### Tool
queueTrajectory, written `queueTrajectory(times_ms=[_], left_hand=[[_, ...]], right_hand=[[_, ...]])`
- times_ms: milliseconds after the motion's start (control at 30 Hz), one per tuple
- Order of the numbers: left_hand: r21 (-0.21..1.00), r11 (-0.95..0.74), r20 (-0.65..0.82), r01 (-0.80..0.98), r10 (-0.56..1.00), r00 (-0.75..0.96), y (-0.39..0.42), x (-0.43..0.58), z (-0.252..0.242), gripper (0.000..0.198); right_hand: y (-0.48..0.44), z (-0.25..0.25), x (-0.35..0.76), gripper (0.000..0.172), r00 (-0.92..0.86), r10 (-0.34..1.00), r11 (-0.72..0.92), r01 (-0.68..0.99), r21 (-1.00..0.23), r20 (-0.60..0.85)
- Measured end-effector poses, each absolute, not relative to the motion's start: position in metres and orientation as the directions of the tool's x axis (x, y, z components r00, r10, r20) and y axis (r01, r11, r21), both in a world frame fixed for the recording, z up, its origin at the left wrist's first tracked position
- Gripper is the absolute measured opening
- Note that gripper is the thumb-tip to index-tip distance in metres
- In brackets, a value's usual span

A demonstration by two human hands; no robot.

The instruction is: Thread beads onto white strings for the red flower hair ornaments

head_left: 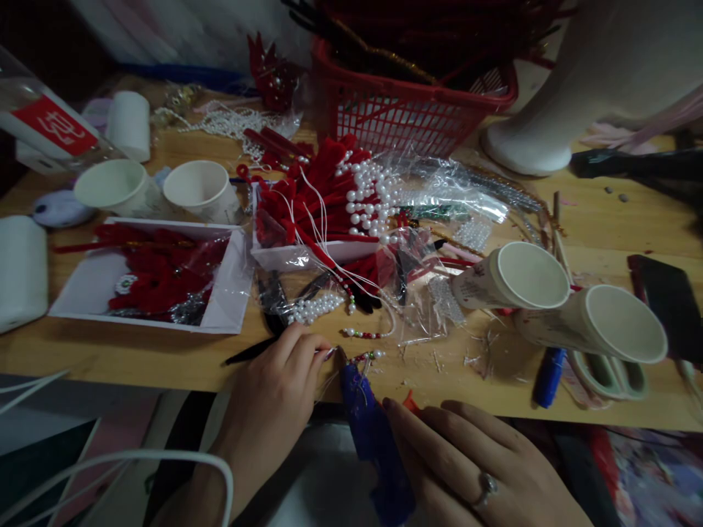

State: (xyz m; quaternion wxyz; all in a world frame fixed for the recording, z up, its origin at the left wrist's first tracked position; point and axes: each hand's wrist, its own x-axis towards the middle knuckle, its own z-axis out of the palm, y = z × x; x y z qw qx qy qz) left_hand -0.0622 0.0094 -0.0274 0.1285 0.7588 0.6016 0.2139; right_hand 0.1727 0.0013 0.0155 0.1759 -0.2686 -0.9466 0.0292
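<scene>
My left hand (pixel 277 399) is at the near edge of the wooden table (pixel 137 359), its fingers pinched on a thin beaded cord (pixel 367 356) with small red and green beads. My right hand (pixel 477 468), with a ring on one finger, is wrapped around a blue glue gun (pixel 373 432) whose tip points up at the pinched cord. A black stick (pixel 250 352) lies under my left fingers.
A white tray of red velvet pieces (pixel 159 278) sits left, and another tray with pearls (pixel 351 197) in the middle. Two tipped paper cups (pixel 560 300) lie right, two upright cups (pixel 159 187) at back left. A red basket (pixel 406 110) stands behind. A dark phone (pixel 667 300) lies at far right.
</scene>
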Motion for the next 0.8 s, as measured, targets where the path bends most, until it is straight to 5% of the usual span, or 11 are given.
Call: queueTrajectory(times_ms=[800], left_hand=[[0.469, -0.236, 0.161, 0.851, 0.970, 0.180, 0.0086, -0.0622, -0.0268, 0.016]], right_hand=[[0.0022, 0.0162, 0.1728, 0.041, -0.781, 0.538, 0.841, 0.522, -0.142, 0.318]])
